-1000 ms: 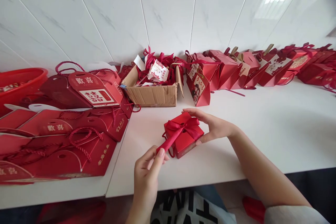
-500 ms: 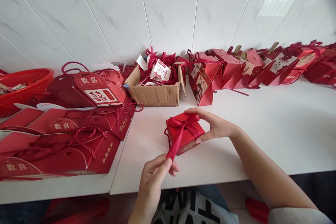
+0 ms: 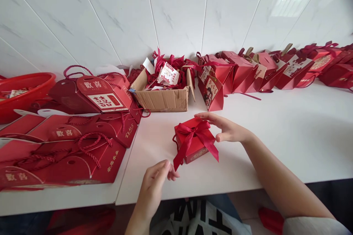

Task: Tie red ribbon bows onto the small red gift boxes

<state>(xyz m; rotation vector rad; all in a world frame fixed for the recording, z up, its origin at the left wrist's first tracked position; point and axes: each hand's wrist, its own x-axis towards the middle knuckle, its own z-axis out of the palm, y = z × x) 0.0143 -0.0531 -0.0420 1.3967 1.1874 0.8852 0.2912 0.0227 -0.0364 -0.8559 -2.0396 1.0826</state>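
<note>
A small red gift box sits on the white table, and a shiny red ribbon bow is tied on its top. The two ribbon tails hang over the near side. My left hand is just off the lower left tail, fingers loosely curled and parted, with nothing visible in them. Beside the box's right side, my right hand is open, its fingertips by the far corner and its thumb raised off the box.
Behind the box stands a cardboard box of ribbons and cards. Red gift boxes line the wall to the right. Larger red boxes with rope handles fill the left, beside a red basin.
My left hand has let go of the ribbon tail and moved down and left. The right thumb has lifted off the box, and the right ribbon tail now hangs free.
</note>
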